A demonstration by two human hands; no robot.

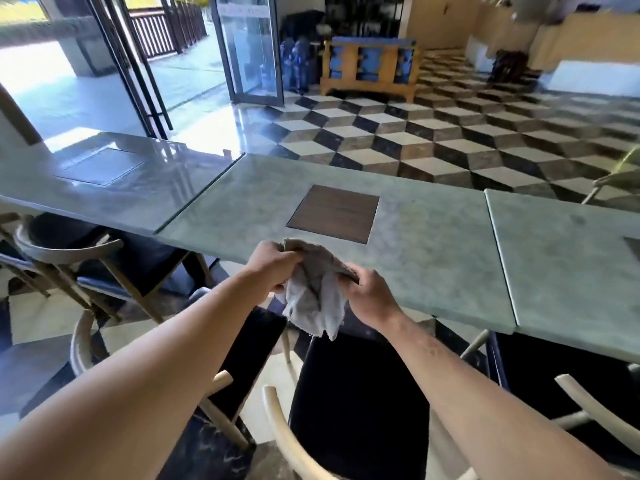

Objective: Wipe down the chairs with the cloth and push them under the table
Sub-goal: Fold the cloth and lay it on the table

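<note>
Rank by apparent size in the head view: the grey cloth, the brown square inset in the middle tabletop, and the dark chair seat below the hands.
1. dark chair seat, though it lies nearest the camera, which inflates it.
2. brown square inset and grey cloth: too alike to rank.

Open air above chair seat (356, 403); table edge (398, 306) blocks beyond, curved backrest (287, 441) nearer
</note>
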